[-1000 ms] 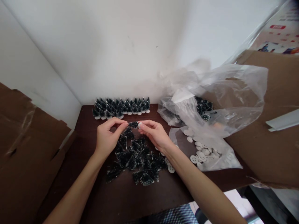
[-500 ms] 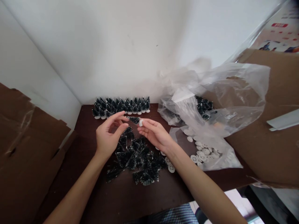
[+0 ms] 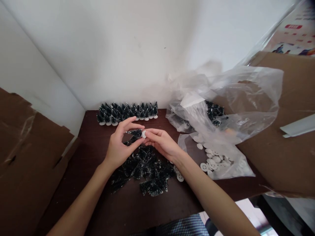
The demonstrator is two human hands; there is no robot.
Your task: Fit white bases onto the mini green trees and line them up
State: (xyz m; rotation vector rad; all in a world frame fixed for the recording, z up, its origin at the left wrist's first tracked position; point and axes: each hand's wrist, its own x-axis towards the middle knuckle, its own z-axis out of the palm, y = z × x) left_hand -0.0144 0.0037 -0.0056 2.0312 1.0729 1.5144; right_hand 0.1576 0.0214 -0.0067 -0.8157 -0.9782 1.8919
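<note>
A miniature frosted Christmas tree (image 3: 135, 132) lies sideways between my hands, its tip to the left and its white round base (image 3: 144, 134) to the right. My right hand (image 3: 161, 143) pinches that base between thumb and fingers. Curved around the tree from the left, my left hand (image 3: 121, 141) has its thumb and fingertips closed in at the edge of the base. Beneath both hands is a loose pile of dark green frosted trees (image 3: 145, 164) without visible bases.
Rows of upright mini trees (image 3: 128, 112) stand on white bases by the wall. At right, a clear plastic bag (image 3: 246, 95) lies over more trees and loose white discs (image 3: 214, 160). Cardboard boxes (image 3: 290, 154) flank the dark brown table (image 3: 147, 216).
My left hand has moved right and closed in around the tree near its base. My right hand, still pinching the base, has shifted slightly left and nearer to me.
</note>
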